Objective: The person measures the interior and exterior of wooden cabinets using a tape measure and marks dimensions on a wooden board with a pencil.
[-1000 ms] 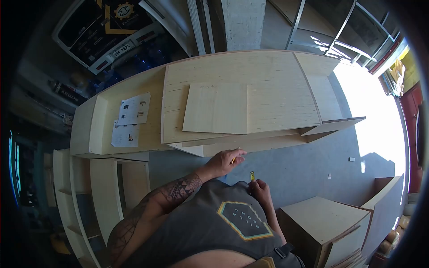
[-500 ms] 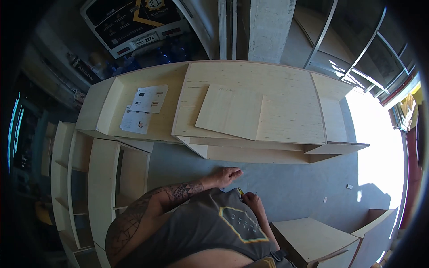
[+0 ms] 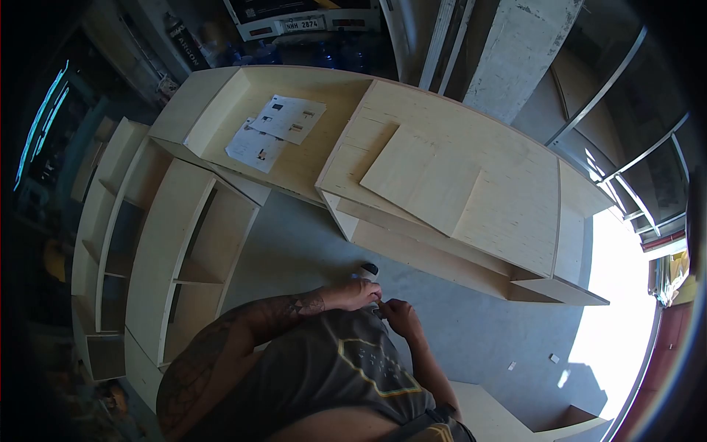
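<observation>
My left hand (image 3: 355, 294), at the end of the tattooed arm, is closed in front of my grey shirt (image 3: 324, 361). Close beside its fingertips, my right hand (image 3: 402, 318) is closed too. Something small and dark shows between the two hands, but I cannot make out what it is. A foot in a dark and light shoe (image 3: 370, 271) shows just beyond my left hand. Farther ahead, a loose plywood panel (image 3: 423, 180) lies at an angle on a large plywood cabinet (image 3: 508, 191).
Two printed sheets (image 3: 287, 118) lie in the cabinet's open left section. Open plywood shelving (image 3: 166, 258) stands at the left. Another plywood piece (image 3: 479, 412) is at the lower right. Small white pieces (image 3: 554, 358) lie on the grey floor (image 3: 449, 317). A vehicle (image 3: 302, 22) is behind.
The view has turned, and the cabinet now slants down to the right. My hands have come together. The yellow item by my right hand no longer shows, and a shoe has come into view.
</observation>
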